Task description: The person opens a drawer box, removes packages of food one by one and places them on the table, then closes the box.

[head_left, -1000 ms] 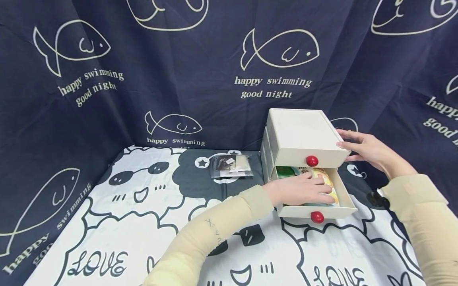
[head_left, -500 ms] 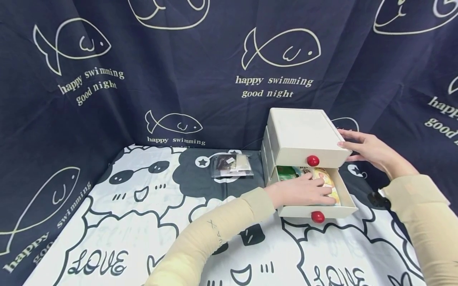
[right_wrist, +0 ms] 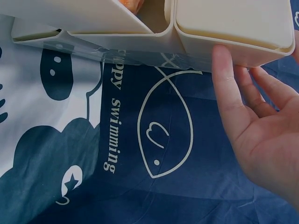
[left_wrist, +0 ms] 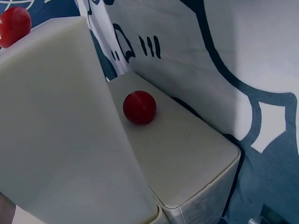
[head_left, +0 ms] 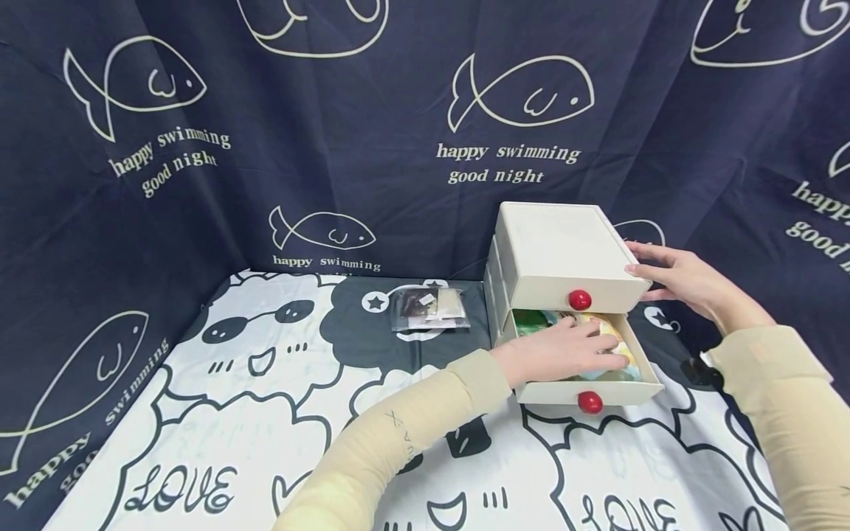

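A white drawer cabinet (head_left: 564, 243) with red knobs stands at the right, its middle drawer (head_left: 551, 393) pulled out. Inside lie a green packet (head_left: 530, 319) and a yellow, printed packet (head_left: 629, 348). My left hand (head_left: 558, 350) reaches over the drawer's left wall, its spread fingers resting on the packets; the fingertips partly cover the yellow one. Against the cabinet's right side, my right hand (head_left: 684, 280) touches the top section with extended fingers and the thumb near the top edge. The left wrist view mostly shows the drawer front and a lower, closed drawer with a red knob (left_wrist: 139, 107).
A clear plastic bag (head_left: 430, 308) with dark and pale flat pieces lies left of the cabinet. White and dark cartoon-print cloth (head_left: 265, 435) covers the table. Behind hangs a navy curtain (head_left: 392, 110) with fish drawings.
The yellow packet has shifted slightly to the right in the drawer as the left fingers moved a little over it. The right hand stays at the cabinet's side.
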The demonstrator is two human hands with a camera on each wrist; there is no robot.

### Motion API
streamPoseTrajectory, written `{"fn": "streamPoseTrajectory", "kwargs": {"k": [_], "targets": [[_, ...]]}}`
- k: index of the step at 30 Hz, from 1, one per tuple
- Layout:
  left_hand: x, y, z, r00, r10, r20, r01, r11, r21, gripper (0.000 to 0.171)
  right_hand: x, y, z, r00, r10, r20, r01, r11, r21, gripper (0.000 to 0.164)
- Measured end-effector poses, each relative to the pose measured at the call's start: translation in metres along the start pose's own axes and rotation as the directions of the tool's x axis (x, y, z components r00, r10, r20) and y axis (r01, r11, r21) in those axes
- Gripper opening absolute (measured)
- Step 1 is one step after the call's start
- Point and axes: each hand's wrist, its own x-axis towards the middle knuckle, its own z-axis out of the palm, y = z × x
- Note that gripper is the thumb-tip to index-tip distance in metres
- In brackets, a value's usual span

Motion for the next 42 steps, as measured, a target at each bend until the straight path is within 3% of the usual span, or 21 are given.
{"fn": "streamPoseTrajectory", "kwargs": {"k": [6,16,24,33,42], "targets": [[-0.001,-0.004,-0.002,0.995,-0.04,-0.089,0.039,0.999,-0.012,0.032,0.0,-0.001,0.0,1.0,-0.004,-0.002,0.004,1.0,0.0,0.082],[-0.001,-0.008,-0.006,0.987,-0.08,-0.136,0.071,0.995,-0.069,0.03,0.0,-0.001,0.001,1.0,-0.007,-0.004,0.007,1.0,0.008,0.081],[-0.001,-0.011,-0.003,0.961,-0.14,-0.238,0.116,0.987,-0.112,0.034,0.001,0.0,0.0,1.0,-0.004,-0.005,0.004,1.0,-0.005,0.082],[-0.003,-0.013,-0.007,0.949,-0.217,-0.228,0.158,0.955,-0.252,0.04,0.0,0.001,0.001,1.0,-0.008,-0.012,0.008,1.0,0.001,0.082],[-0.007,-0.013,-0.014,0.937,-0.234,-0.259,0.152,0.942,-0.3,0.046,-0.001,-0.001,0.001,1.0,-0.019,-0.012,0.019,1.0,0.016,0.08]]}}
